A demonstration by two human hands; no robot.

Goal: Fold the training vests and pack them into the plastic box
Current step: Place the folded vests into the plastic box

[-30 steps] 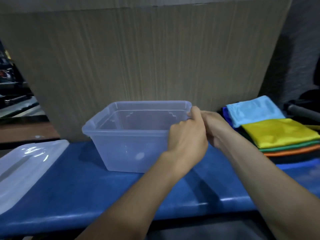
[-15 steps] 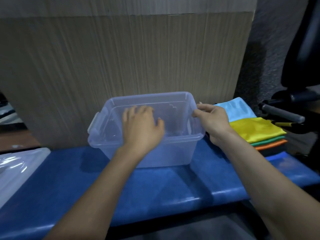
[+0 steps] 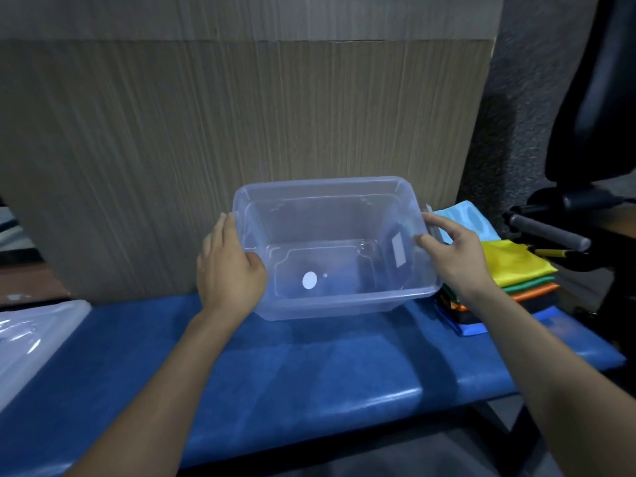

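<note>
A clear plastic box (image 3: pixel 330 187) with nothing in it is tilted toward me over the blue bench (image 3: pixel 309 373). My left hand (image 3: pixel 229 270) grips its left rim, thumb over the edge. My right hand (image 3: pixel 454 256) grips the right rim by the handle, thumb inside the wall. Just right of the box lies a stack of folded training vests (image 3: pixel 512 263): light blue at the back, yellow on top, then green, orange and dark blue beneath.
A wood-grain panel (image 3: pixel 241 132) stands upright right behind the box. The box's clear lid (image 3: pixel 31 339) lies at the bench's left end. A black office chair (image 3: pixel 592 98) and a grey bar (image 3: pixel 547 230) crowd the right side.
My left hand moved from the box's right corner across to its left rim. The box shifted right and tipped toward me, showing its inside. My view swung rightward.
</note>
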